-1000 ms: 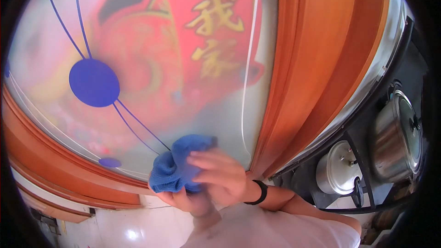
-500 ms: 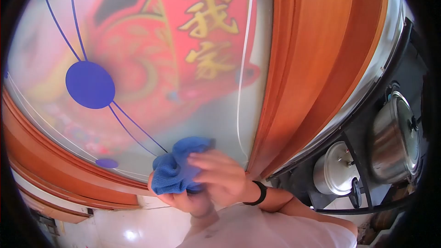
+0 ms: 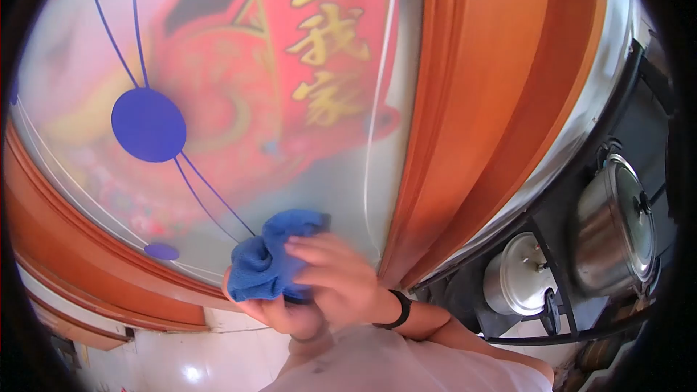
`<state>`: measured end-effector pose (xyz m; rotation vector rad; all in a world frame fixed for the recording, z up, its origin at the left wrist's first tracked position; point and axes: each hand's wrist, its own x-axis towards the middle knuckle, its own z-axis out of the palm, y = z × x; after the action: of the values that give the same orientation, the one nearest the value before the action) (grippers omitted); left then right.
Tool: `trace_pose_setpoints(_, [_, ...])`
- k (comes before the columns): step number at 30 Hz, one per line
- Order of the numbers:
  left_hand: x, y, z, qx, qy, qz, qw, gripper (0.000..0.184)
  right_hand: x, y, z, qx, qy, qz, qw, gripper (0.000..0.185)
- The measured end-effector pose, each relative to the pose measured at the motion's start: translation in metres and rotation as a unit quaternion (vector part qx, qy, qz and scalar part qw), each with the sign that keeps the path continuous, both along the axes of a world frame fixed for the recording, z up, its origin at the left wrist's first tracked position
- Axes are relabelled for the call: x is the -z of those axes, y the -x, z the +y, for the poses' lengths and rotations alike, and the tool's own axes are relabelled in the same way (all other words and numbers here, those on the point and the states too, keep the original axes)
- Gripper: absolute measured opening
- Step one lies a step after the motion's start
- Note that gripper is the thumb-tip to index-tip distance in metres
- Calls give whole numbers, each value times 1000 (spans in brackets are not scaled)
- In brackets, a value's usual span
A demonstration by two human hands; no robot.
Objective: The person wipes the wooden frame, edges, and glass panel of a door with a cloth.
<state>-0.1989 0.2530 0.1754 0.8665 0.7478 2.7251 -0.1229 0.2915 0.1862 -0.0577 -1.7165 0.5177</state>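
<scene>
A crumpled blue cloth (image 3: 261, 265) is bunched up between both hands, in front of the lower part of a frosted panel (image 3: 319, 174). From below, my left hand (image 3: 279, 316) grips the cloth, its fingers partly covered by the folds. My right hand (image 3: 334, 276), with a black band on the wrist, presses on the cloth's right side; its fingers are bent against it and slightly blurred. Whatever lies inside the folds is hidden.
The panel has a wooden frame (image 3: 486, 101) and bears a purple oval (image 3: 149, 125). At the right, a large steel pot (image 3: 610, 225) and a smaller lidded pot (image 3: 519, 276) stand on a black rack. A pale tiled floor (image 3: 181, 356) lies below.
The view has shifted slightly, so the frame and pots appear further left. Both hands still hold the cloth, in nearly the same pose.
</scene>
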Motion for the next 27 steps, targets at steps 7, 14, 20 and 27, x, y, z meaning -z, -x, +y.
trace_pose_setpoints(7, [16, -30, 15, 67, 11, 153, 986, 43, 6, -44, 3, 91, 61, 41, 993, 26])
trace_pose_setpoints(14, [20, -22, 5, 130, 73, 180, 972, 48, 18, -43, 8, 82, 99, 76, 989, 26])
trace_pose_setpoints(20, [18, 3, 1, 42, 1, 143, 989, 40, 7, -12, -2, 44, 55, 47, 996, 24])
trace_pose_setpoints(27, [24, 10, 9, -26, 9, 109, 994, 39, 14, -3, -4, 45, 24, 33, 998, 26])
